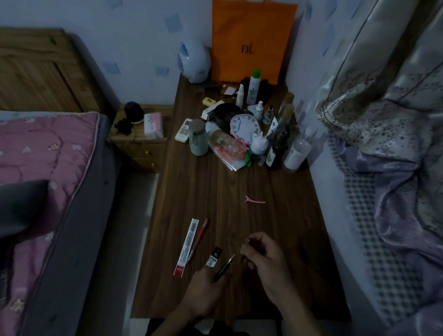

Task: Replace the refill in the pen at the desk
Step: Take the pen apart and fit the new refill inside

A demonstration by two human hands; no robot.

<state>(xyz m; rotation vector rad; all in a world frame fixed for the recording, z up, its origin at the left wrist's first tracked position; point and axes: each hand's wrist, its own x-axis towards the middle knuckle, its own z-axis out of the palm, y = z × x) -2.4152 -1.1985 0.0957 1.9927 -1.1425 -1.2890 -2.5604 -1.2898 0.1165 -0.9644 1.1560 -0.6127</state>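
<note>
My left hand grips a dark pen near the desk's front edge, its tip pointing up and right. My right hand hovers just right of the pen tip with its fingers curled; a small part may be pinched in them, but the dim light hides it. A red pen and a long white refill packet with a red end lie side by side to the left. A small black and white package lies between them and the dark pen.
The dark wooden desk carries a pink hair clip at mid-depth and, at the back, several bottles, a round clock, a cup and an orange bag. A bed with a pink quilt lies left, bedding right.
</note>
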